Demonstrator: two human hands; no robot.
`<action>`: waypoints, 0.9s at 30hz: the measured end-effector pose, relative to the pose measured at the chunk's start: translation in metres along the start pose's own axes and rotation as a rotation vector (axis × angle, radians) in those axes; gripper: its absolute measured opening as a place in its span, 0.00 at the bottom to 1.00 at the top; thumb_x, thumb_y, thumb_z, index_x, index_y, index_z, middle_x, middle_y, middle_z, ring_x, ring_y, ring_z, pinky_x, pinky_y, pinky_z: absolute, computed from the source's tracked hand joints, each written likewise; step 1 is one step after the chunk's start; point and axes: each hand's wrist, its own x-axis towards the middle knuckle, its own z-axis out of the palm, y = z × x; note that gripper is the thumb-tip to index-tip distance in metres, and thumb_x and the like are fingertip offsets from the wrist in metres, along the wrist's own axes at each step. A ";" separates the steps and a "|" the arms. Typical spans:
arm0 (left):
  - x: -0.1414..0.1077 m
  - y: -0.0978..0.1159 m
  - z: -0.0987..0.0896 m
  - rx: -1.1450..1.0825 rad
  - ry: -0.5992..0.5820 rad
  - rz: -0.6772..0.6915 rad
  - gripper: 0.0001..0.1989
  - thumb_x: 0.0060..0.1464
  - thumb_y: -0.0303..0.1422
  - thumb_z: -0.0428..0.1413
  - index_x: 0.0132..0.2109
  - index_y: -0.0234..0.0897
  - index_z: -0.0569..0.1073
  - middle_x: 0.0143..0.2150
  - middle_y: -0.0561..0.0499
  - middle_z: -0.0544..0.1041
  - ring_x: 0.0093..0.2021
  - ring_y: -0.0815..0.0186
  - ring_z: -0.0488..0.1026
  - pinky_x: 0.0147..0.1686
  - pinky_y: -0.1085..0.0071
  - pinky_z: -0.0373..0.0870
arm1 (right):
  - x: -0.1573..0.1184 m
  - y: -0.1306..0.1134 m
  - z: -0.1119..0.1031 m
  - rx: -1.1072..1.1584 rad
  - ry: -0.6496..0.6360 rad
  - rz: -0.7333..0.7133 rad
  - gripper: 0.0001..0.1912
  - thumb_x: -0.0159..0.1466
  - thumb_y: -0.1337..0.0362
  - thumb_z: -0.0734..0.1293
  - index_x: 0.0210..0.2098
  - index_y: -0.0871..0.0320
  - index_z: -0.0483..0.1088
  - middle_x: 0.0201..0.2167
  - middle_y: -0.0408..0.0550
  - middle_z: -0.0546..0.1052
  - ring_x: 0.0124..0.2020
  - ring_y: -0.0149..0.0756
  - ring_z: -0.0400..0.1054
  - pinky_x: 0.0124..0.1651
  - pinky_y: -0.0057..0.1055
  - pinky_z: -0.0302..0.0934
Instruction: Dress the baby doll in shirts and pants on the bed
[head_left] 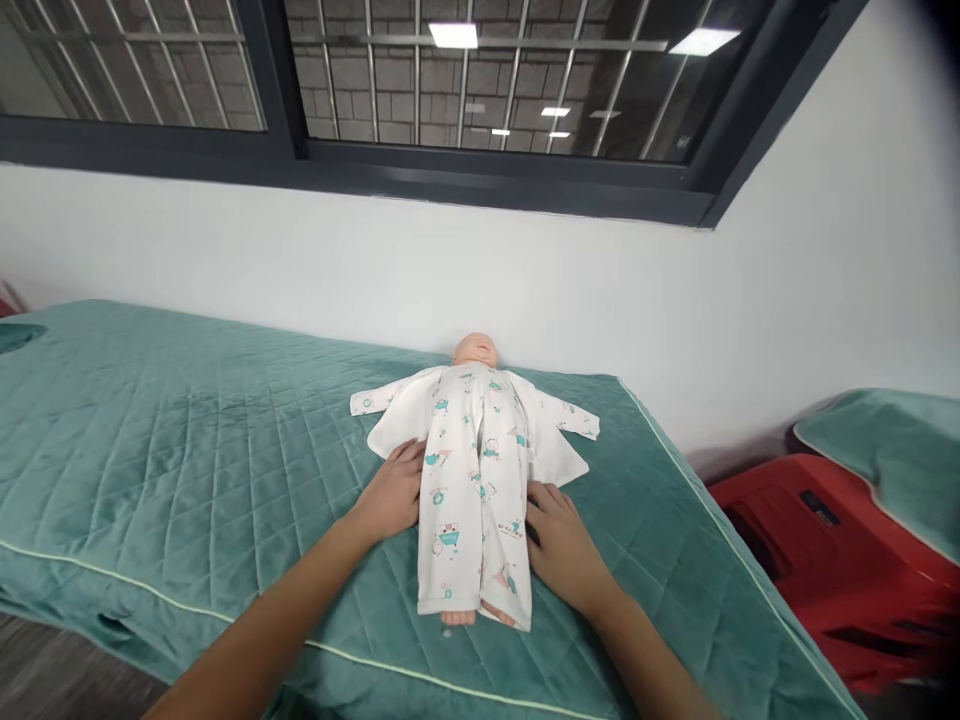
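Note:
A baby doll [475, 349] lies on its back on a green quilted cover, its head by the wall and its toes showing at the near end. White printed trousers [450, 500] lie over its body and legs. Beneath them a white long-sleeved top [559, 455] is spread open to both sides. My left hand [394, 490] rests at the left edge of the trousers, its fingertips at the cloth. At the right edge my right hand [562, 540] touches the trousers, fingers bent and partly hidden by the cloth. Whether either hand grips the fabric is not clear.
The green quilted cover [187, 430] spreads over the bed, with pale piping along its edges. Behind it stand a white wall [600, 290] and a dark-framed barred window [495, 185]. Red plastic stools [840, 540], partly under green cloth [892, 450], are at the right.

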 end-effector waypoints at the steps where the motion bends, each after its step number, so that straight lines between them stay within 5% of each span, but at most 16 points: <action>1: 0.000 -0.004 0.002 -0.014 0.053 -0.044 0.20 0.62 0.29 0.49 0.58 0.45 0.73 0.58 0.49 0.75 0.65 0.56 0.62 0.65 0.51 0.58 | 0.000 0.000 0.000 0.004 0.004 0.002 0.14 0.64 0.71 0.62 0.44 0.51 0.75 0.47 0.51 0.73 0.49 0.46 0.64 0.53 0.46 0.60; 7: 0.001 -0.028 0.010 -0.025 0.413 -0.416 0.15 0.62 0.31 0.48 0.50 0.38 0.76 0.55 0.46 0.76 0.59 0.57 0.68 0.62 0.55 0.63 | 0.010 0.024 -0.002 0.287 0.181 0.057 0.13 0.66 0.66 0.59 0.43 0.53 0.74 0.44 0.50 0.75 0.46 0.41 0.68 0.51 0.41 0.62; 11: 0.003 -0.034 0.011 0.095 0.468 -0.750 0.16 0.59 0.31 0.50 0.52 0.37 0.73 0.58 0.44 0.73 0.60 0.53 0.65 0.60 0.54 0.63 | 0.036 0.077 -0.016 0.378 0.483 0.443 0.15 0.64 0.59 0.60 0.44 0.57 0.73 0.44 0.52 0.77 0.44 0.41 0.71 0.49 0.38 0.64; 15: 0.007 -0.034 0.012 0.211 0.382 -0.917 0.18 0.58 0.35 0.51 0.54 0.37 0.71 0.59 0.42 0.72 0.62 0.51 0.63 0.61 0.53 0.60 | 0.070 0.124 -0.027 0.242 0.360 0.740 0.15 0.59 0.59 0.63 0.39 0.59 0.75 0.40 0.54 0.80 0.41 0.43 0.73 0.44 0.36 0.63; 19: 0.013 -0.034 0.012 0.276 0.314 -0.989 0.20 0.59 0.39 0.51 0.54 0.36 0.71 0.61 0.40 0.69 0.64 0.49 0.60 0.63 0.52 0.55 | 0.090 0.132 -0.021 0.245 0.185 0.681 0.11 0.54 0.55 0.68 0.25 0.55 0.75 0.30 0.50 0.80 0.36 0.44 0.72 0.39 0.35 0.60; 24: 0.020 -0.036 0.012 0.272 0.318 -1.090 0.21 0.58 0.41 0.52 0.54 0.35 0.72 0.64 0.38 0.67 0.65 0.49 0.60 0.64 0.51 0.52 | 0.087 0.117 -0.009 0.318 0.044 0.549 0.16 0.53 0.52 0.70 0.35 0.55 0.77 0.30 0.45 0.79 0.32 0.38 0.72 0.36 0.31 0.59; 27: 0.021 -0.036 0.010 0.253 0.319 -1.082 0.16 0.58 0.40 0.52 0.48 0.38 0.74 0.63 0.41 0.68 0.65 0.50 0.61 0.64 0.50 0.53 | 0.082 0.111 -0.009 0.371 -0.028 0.495 0.16 0.52 0.51 0.70 0.32 0.56 0.74 0.27 0.43 0.76 0.29 0.36 0.68 0.33 0.30 0.57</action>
